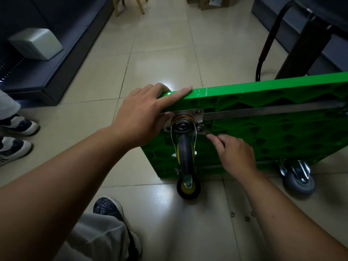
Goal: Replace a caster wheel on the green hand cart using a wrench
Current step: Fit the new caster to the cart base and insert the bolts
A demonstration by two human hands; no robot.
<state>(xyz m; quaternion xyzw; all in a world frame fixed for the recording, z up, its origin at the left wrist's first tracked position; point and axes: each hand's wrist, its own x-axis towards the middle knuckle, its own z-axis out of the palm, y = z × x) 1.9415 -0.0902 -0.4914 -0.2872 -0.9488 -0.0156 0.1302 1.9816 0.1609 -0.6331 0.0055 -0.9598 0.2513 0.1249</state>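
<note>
Setting, as I see it on the feed: an indoor room, likely an office or back room. Glossy beige tiled floor (165, 53); dark low cabinet (56, 76) at left, bearing a pale grey box (35, 44); wooden chair legs (140, 5) and cardboard boxes (211, 2) at the far end.

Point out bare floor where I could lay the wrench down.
Free: tiles beyond the green cart, between the dark bench and cart handle; tiles between cart and shoes. Crowded: loose nuts and casters along the cart's lower edge.
</note>
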